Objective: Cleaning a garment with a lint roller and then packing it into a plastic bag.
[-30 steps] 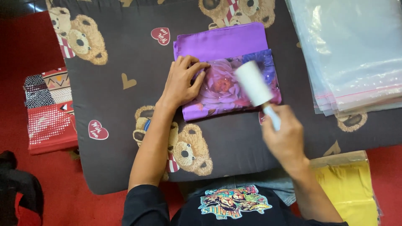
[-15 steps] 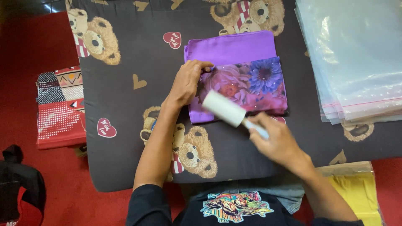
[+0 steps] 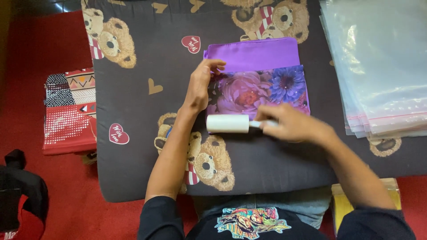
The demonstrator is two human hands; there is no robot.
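White lint roller (image 3: 227, 123) is now lying sideways at the purple cloth's (image 3: 267, 89) near edge; right hand (image 3: 289, 126) is gripping its handle, left hand (image 3: 200, 86) is pressing flat.

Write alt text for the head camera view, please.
Seen from above, a right hand lays a white lint roller on the near edge of a folded purple floral cloth, which the left hand pins to a bear-print cushion.
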